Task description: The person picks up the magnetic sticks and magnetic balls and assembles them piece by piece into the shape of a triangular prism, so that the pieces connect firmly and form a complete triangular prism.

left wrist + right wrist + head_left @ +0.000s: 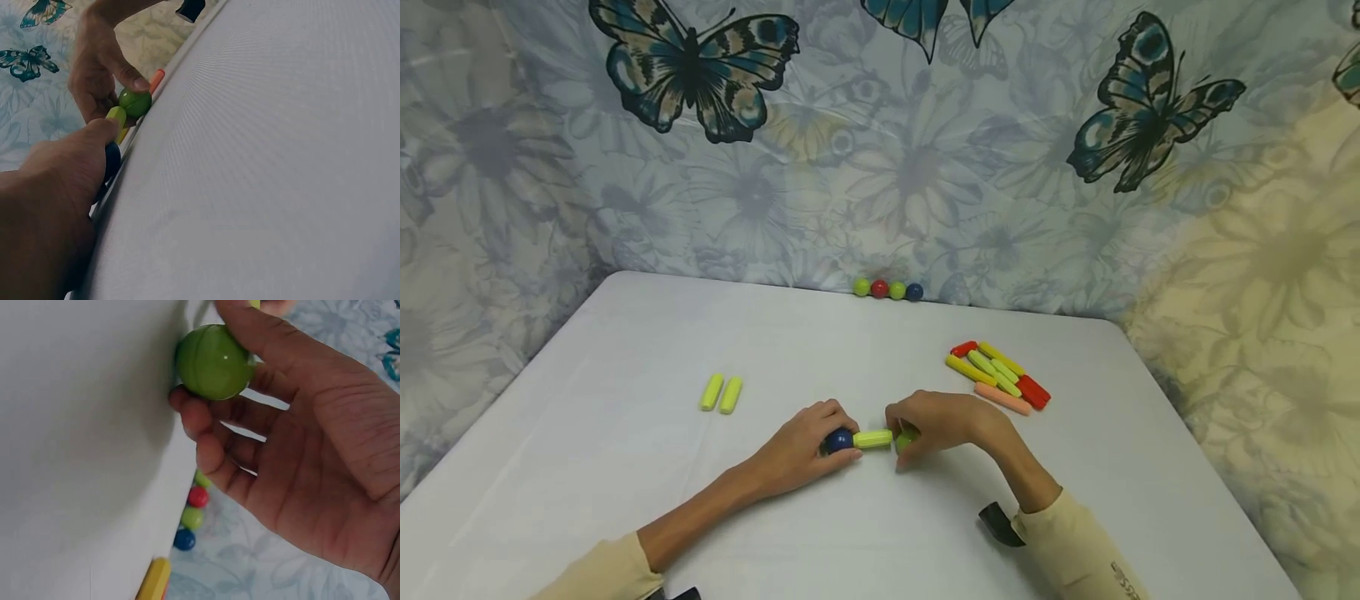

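Near the middle of the white table, my left hand (805,443) grips a dark blue ball (838,440) between thumb and fingers. From that ball a short yellow-green ridged stick (873,439) points right, end-on to it. My right hand (943,423) holds a green ball (906,438) at the stick's other end; fingers partly cover it in the head view. Thumb and fingertips curl around this green ball (215,362) in the right wrist view. In the left wrist view, the green ball (135,102) sits close to the stick (117,116); whether they touch I cannot tell.
Two yellow-green sticks (721,394) lie side by side at left. A group of red, yellow, green and orange sticks (1000,377) lies right of centre. Along the far edge of the table (820,350) stand several balls (880,288) in green, red and blue. Butterfly-print cloth hangs behind.
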A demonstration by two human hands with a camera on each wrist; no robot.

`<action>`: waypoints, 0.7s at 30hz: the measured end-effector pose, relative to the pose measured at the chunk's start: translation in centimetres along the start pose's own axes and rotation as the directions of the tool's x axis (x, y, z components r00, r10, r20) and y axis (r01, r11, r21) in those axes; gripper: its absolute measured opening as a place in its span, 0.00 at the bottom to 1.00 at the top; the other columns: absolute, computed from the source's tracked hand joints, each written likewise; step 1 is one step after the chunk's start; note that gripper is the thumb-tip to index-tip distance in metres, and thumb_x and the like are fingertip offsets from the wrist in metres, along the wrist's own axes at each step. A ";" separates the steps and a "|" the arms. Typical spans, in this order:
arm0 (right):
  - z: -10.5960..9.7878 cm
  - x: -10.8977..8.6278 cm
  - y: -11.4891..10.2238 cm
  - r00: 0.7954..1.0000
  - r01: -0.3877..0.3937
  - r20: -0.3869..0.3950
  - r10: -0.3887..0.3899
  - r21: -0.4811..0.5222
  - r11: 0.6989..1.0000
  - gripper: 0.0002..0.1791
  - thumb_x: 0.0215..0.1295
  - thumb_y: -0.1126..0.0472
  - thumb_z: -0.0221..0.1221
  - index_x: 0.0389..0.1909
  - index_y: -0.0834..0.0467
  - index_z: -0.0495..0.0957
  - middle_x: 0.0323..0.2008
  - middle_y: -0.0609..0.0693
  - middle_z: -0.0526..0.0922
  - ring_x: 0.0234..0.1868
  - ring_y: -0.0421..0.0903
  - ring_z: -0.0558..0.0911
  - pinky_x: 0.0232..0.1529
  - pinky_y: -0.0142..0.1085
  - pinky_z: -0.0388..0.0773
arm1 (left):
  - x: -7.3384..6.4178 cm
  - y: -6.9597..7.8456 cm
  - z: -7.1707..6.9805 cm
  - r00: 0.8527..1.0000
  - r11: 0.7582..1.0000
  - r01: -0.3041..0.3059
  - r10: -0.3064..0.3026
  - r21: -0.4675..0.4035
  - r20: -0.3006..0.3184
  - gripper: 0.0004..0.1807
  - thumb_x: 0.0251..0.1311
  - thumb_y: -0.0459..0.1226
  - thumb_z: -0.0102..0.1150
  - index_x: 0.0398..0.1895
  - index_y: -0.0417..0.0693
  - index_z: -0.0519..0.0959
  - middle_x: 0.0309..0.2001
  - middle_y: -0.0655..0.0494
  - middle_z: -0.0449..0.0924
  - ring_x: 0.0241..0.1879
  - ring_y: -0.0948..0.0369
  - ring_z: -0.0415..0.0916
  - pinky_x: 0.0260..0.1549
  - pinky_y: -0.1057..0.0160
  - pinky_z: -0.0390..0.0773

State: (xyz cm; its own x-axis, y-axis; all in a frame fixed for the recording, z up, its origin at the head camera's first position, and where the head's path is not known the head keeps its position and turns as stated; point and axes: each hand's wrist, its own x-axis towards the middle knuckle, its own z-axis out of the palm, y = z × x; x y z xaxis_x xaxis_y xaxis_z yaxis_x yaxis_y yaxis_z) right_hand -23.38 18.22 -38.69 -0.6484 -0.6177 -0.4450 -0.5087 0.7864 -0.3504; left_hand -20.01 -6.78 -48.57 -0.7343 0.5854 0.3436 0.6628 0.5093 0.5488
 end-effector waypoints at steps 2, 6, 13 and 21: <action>0.2 0.1 -0.4 1.000 0.000 0.011 0.000 -0.018 1.000 0.19 0.61 0.48 0.75 0.46 0.50 0.80 0.31 0.40 0.75 0.34 0.37 0.73 0.37 0.31 0.70 | 0.0 -0.1 0.1 1.000 1.000 -0.015 0.015 -0.012 -0.003 0.13 0.69 0.51 0.66 0.49 0.57 0.83 0.47 0.64 0.77 0.45 0.67 0.73 0.47 0.65 0.78; 0.4 -0.2 -0.6 1.000 -0.007 0.016 0.007 -0.026 1.000 0.19 0.60 0.48 0.75 0.47 0.49 0.80 0.31 0.40 0.76 0.34 0.37 0.73 0.38 0.30 0.70 | 0.2 -0.1 0.3 0.999 0.998 -0.048 0.049 -0.026 0.001 0.12 0.69 0.51 0.66 0.49 0.58 0.83 0.47 0.65 0.77 0.45 0.67 0.73 0.48 0.65 0.77; 0.1 -0.4 -0.4 1.000 0.013 0.022 -0.013 -0.023 1.000 0.23 0.59 0.48 0.76 0.51 0.50 0.80 0.36 0.39 0.78 0.37 0.38 0.75 0.41 0.30 0.74 | 0.3 0.0 -0.1 0.999 0.999 -0.034 0.034 -0.017 0.009 0.14 0.68 0.52 0.67 0.50 0.59 0.82 0.47 0.65 0.77 0.47 0.67 0.74 0.50 0.63 0.78; -1.2 -1.8 0.2 0.997 -0.056 0.052 0.054 0.038 0.998 0.27 0.61 0.48 0.75 0.59 0.47 0.77 0.42 0.44 0.81 0.43 0.40 0.77 0.48 0.35 0.76 | -0.1 -0.1 -0.3 1.000 1.000 0.004 -0.004 -0.002 0.024 0.17 0.67 0.54 0.67 0.53 0.60 0.82 0.49 0.66 0.77 0.48 0.67 0.74 0.51 0.62 0.78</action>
State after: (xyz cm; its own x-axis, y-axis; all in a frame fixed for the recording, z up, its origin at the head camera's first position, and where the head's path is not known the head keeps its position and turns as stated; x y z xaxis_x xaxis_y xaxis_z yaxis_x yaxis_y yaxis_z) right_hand -22.96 19.45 -37.00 -0.6443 -0.5736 -0.5058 -0.4495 0.8191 -0.3563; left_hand -20.04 -7.07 -48.36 -0.7331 0.5986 0.3228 0.6596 0.5104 0.5517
